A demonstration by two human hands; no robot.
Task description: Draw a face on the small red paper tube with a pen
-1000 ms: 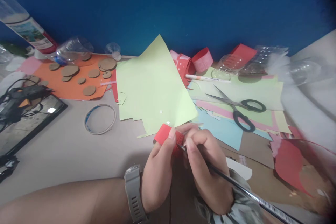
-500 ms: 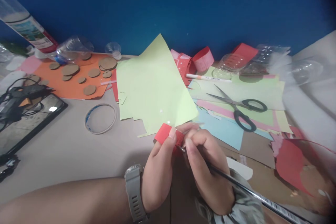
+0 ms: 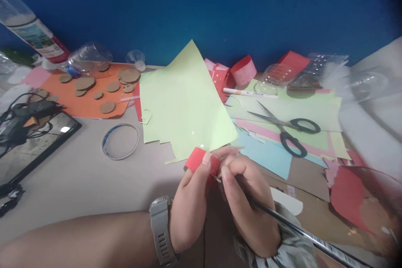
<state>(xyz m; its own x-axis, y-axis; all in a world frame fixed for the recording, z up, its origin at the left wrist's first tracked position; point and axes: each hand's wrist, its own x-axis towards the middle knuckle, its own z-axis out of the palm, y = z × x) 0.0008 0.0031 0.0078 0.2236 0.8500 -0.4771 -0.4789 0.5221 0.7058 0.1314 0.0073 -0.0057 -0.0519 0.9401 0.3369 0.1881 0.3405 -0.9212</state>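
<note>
From where I'm standing, the whole back of this spot is one flat wall (image 3: 188, 4) in deep blue — kinda brighter toward the middle, a few tiny pale specks on it, nearly black up in the far right corner. The table (image 3: 84, 171) in front has a plain greyish-beige top with some soft shadow near the middle, and a pale surface (image 3: 392, 56) slants in on the right — honestly can't tell if that's wall or something draped. Light's pretty soft overall, with one hard white glare spot (image 3: 65, 129) on the left.
</note>
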